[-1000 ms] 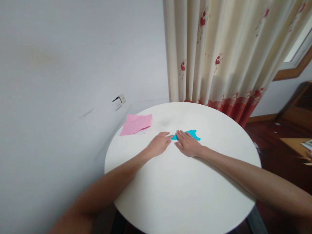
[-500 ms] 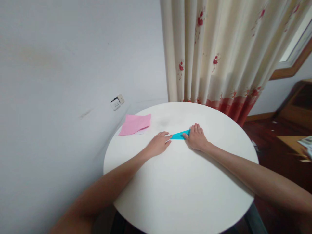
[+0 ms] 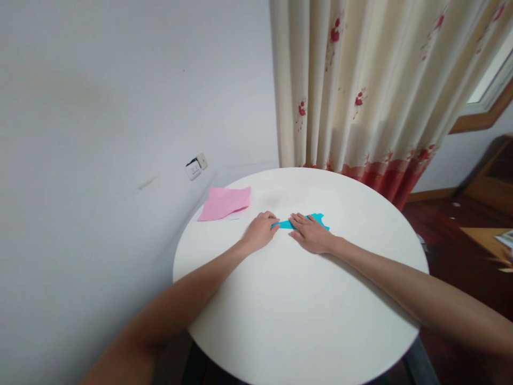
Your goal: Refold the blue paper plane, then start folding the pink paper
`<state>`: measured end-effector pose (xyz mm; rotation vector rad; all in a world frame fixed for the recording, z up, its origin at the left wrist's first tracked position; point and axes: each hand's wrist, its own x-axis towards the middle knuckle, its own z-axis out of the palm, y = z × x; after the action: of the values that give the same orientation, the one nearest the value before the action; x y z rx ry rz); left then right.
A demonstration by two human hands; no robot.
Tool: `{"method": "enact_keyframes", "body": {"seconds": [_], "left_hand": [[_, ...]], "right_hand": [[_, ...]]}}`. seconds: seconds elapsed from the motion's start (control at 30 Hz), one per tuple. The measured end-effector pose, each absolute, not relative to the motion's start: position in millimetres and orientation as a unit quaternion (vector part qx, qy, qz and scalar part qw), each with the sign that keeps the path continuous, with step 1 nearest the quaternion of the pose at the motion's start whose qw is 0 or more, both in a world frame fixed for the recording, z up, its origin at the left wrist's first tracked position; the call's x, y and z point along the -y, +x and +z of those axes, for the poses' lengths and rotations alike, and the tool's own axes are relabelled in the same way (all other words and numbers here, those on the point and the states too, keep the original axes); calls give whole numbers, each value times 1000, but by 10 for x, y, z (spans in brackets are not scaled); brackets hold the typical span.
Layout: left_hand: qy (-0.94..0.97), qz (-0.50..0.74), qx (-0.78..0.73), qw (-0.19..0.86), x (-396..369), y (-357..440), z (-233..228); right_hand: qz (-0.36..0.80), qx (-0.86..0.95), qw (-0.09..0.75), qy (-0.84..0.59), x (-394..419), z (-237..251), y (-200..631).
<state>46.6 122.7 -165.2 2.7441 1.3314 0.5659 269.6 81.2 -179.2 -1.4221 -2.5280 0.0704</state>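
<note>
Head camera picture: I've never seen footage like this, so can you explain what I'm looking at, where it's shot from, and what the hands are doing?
There is no machine here. A person wears a camera on the head, looking forward and down, so both arms reach in from below. The left hand and right hand lie flat, pressing a folded blue paper onto a round white table. Neither hand grips anything. A pink paper lies apart at the far left edge. Behind stand a wall and a flowered curtain.
</note>
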Motion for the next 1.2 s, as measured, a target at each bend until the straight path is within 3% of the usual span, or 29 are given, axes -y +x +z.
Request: {"method": "enact_keyframes", "body": {"seconds": [0.43, 1.2], "left_hand": [[832, 193, -500, 143, -1283, 350, -1509], [838, 125, -474, 242, -1182, 318, -1480]], "right_hand": [[-15, 861, 122, -493, -684, -1578, 2627], [35, 846, 126, -518, -700, -1541, 2650]]}}
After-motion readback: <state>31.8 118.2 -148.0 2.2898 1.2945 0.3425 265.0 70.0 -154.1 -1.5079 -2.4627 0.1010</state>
